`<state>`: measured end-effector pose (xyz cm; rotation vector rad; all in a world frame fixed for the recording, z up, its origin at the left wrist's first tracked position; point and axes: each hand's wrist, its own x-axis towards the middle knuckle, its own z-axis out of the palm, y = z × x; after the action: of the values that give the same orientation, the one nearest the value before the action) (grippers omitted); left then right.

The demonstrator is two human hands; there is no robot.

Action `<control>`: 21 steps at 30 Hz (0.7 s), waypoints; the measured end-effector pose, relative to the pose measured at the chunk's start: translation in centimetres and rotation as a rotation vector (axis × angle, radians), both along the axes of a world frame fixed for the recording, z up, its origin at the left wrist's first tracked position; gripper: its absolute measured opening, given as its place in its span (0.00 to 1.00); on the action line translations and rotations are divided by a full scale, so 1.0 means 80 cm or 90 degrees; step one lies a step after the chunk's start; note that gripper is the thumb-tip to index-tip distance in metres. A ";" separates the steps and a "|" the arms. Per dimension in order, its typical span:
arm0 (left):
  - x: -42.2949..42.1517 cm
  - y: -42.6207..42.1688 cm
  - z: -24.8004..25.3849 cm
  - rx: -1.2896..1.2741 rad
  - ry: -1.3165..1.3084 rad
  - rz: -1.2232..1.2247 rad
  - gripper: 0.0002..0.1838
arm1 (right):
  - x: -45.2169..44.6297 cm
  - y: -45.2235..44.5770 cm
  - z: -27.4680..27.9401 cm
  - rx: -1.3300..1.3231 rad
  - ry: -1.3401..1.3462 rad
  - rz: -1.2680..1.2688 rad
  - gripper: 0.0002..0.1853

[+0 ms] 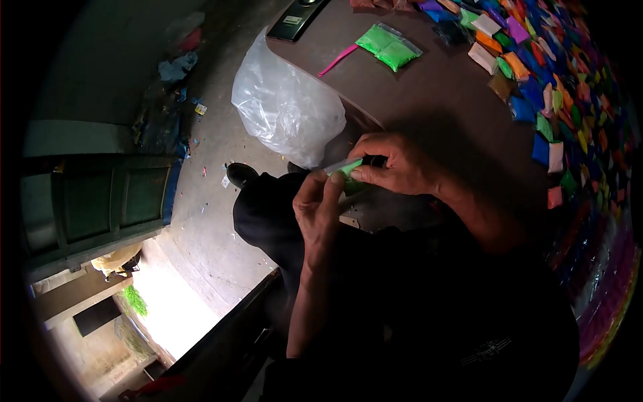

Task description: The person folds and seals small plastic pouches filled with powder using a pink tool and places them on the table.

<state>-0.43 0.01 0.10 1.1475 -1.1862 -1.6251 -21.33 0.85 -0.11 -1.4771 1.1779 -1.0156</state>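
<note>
Between my two hands, above my lap, is a small clear packet with green contents (349,166). My left hand (317,204) pinches its left end between thumb and fingers. Thumb and bent fingers of my right hand (395,164) close on its right end. Part of the packet is hidden behind the fingers. On the brown table lie two bright green packets (390,48) side by side, with a thin pink strip (337,60) at their left.
A dark phone-like device (299,19) lies at the table's upper left corner. A large translucent plastic bag (284,107) hangs beside the table edge. Many coloured packets (529,74) are heaped along the right. A green door (100,204) stands at the left.
</note>
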 end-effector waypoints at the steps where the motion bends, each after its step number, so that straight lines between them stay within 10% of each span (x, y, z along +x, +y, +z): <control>1: 0.000 0.001 0.001 0.010 0.012 0.008 0.13 | 0.001 0.001 0.000 -0.008 0.006 -0.002 0.15; 21: 0.008 0.000 -0.002 0.060 0.003 -0.092 0.09 | -0.006 -0.003 0.027 0.038 0.026 0.036 0.15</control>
<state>0.24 0.02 -0.09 1.1371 -1.2246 -1.8079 -21.80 0.62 2.06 -1.4822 1.1786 -0.9088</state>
